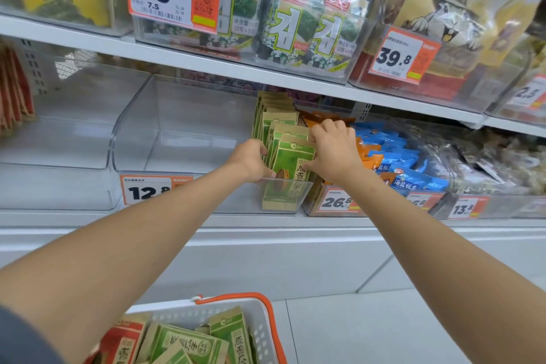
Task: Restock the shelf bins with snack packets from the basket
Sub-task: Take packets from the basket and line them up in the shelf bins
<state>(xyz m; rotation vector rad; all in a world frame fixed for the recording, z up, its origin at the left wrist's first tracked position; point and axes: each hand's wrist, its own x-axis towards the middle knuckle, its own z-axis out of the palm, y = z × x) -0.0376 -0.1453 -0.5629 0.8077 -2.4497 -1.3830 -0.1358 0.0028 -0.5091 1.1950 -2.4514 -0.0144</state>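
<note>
Fingers (261, 151) of left hand (251, 161) curled against left edge of green seed packets (292, 168); right hand (334, 151) curled over top right corner, gripping same row. Row upright at right end of clear shelf bin (183, 142), long axis vertical, printed faces toward camera, running back into shelf. Loose green packets (189, 343) jumbled flat in white basket (261, 322) below.
</note>
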